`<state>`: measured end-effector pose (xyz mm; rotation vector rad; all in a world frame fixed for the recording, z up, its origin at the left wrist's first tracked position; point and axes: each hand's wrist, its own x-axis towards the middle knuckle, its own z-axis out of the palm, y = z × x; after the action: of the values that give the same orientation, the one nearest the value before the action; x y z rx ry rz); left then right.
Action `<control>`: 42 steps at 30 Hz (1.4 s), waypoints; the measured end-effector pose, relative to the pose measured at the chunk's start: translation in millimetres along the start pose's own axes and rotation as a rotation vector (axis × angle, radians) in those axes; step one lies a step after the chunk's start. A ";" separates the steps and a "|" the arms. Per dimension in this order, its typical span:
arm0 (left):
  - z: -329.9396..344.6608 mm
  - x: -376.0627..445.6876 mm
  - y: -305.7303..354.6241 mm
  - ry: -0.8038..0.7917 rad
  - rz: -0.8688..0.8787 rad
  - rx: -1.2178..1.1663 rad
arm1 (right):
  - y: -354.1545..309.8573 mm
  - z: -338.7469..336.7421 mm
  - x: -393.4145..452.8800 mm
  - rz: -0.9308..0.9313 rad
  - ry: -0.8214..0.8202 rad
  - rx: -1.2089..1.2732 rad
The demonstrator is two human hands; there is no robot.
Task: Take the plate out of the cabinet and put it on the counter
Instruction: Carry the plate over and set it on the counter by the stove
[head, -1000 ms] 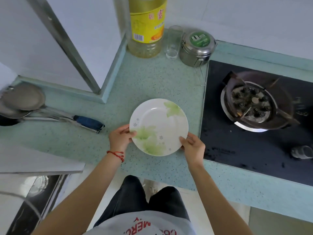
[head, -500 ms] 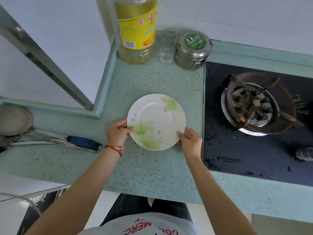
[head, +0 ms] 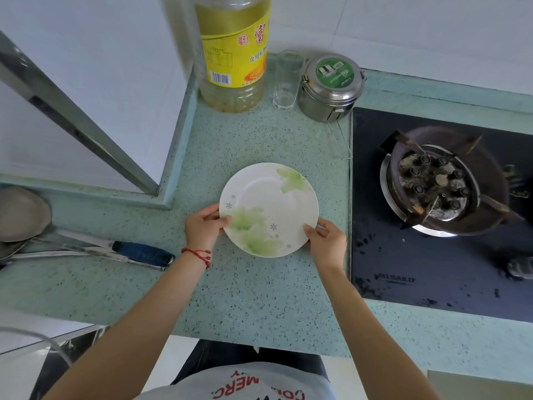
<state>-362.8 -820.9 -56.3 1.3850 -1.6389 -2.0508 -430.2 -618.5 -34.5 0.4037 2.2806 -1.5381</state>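
A round white plate (head: 269,206) with green leaf prints lies flat over the speckled green counter (head: 245,287), low enough that I cannot tell if it touches. My left hand (head: 203,226) grips its left rim, thumb on top. My right hand (head: 326,241) grips the near right rim, fingers curled on the edge. A red string bracelet circles my left wrist. No cabinet interior shows in this view.
A big yellow-labelled oil bottle (head: 233,53), a clear glass (head: 285,79) and a steel lidded tin (head: 330,86) stand at the back. A black gas hob (head: 432,269) with burner (head: 441,183) fills the right. A blue-handled ladle (head: 141,252) and metal lids lie left.
Both hands have carried the plate forward over the counter, away from its front edge and toward the bottle. The grip on both rims is unchanged.
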 end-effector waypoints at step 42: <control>-3.1 7.9 0.0 0.022 0.216 0.196 | -4.6 7.9 10.6 -0.019 0.127 0.002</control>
<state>-364.9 -828.0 -60.5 1.2175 -1.9296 -1.7909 -440.6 -627.1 -38.2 0.4948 2.3855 -1.5656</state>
